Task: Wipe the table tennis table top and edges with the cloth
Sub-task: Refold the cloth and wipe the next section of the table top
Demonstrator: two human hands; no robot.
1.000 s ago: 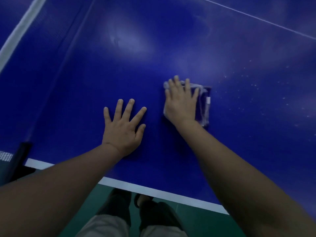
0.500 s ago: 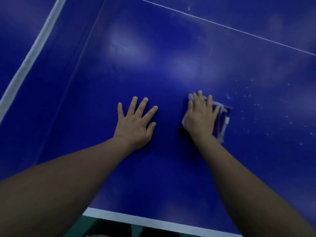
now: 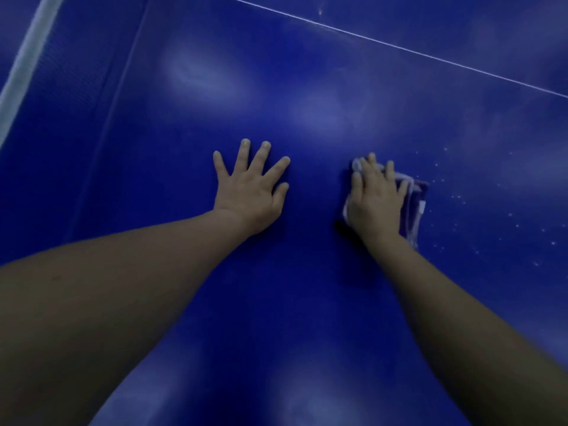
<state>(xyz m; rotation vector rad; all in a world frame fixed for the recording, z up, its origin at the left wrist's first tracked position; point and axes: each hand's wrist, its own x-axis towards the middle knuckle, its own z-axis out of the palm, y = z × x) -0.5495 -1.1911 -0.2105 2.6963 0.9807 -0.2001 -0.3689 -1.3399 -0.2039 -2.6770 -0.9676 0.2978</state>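
Nearest the camera, two bare forearms are seen reaching forward from the lower corners of the view, both stretched out over the blue worktop (image 3: 307, 302). Pale, soft reflections of light are spread across its glossy surface in the foreground.

Further out, the left hand (image 3: 250, 195) is laid flat on the worktop, palm down, with all fingers straight and spread wide and the thumb angled out toward the right. Nothing is held by it; only the bare surface is touched.

Just to the right, and a little apart from it, the right hand (image 3: 376, 201) is pressed palm down on the cloth (image 3: 415, 198). Its fingers are kept straight and close together on top of the fabric, so the cloth is pinned flat against the worktop rather than gripped. The cloth is a small folded piece, dark with pale edges, and it is seen sticking out from under the hand along its right side and past the fingertips; most of it is covered by the hand.

To the right of the cloth, small white specks (image 3: 455, 198) are scattered over the blue surface.

Beyond the hands, a thin white line (image 3: 399, 47) is drawn across the worktop, slanting down toward the right. At the far left, a broad white band (image 3: 27, 66) is seen running diagonally, blurred, with darker blue strips alongside it.
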